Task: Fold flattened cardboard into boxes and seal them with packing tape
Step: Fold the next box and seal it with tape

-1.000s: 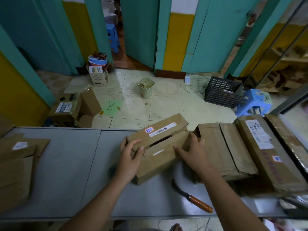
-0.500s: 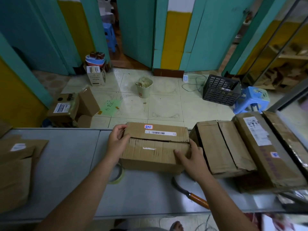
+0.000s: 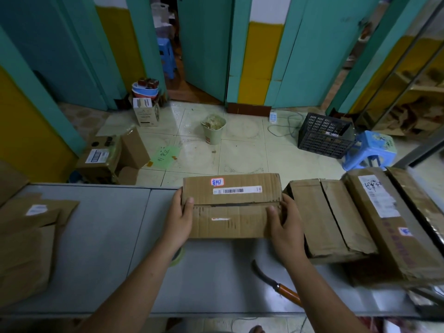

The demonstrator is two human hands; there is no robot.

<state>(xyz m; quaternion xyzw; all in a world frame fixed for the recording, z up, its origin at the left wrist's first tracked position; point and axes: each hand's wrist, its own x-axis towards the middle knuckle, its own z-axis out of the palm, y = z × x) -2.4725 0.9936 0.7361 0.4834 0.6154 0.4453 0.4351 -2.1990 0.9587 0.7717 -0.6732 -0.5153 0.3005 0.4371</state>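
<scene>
Moved since a second ago: cardboard box (image 3: 230, 222), turned from a skewed lie to square with the front edge of the bench (image 3: 101, 248); both thumbs now sit at the flap seam.

- Cardboard box: centre of bench, far edge close to the bench's far edge, two top flaps folded down, dark seam running left to right.
- Left hand (image 3: 179, 222): grips the box's left end, thumb on top.
- Right hand (image 3: 287, 227): grips the right end, thumb on top, fingers in the narrow gap beside a closed carton (image 3: 329, 217).
- Long carton (image 3: 389, 227): further right, touching the closed carton.
- Flattened cardboard (image 3: 26, 241): stacked at the bench's left end, well apart from the box; bare grey surface between them.
- Tape roll (image 3: 179, 257): partly hidden under the left wrist.
- Knife (image 3: 276, 282): orange handle, on the near strip, under the right forearm.
</scene>
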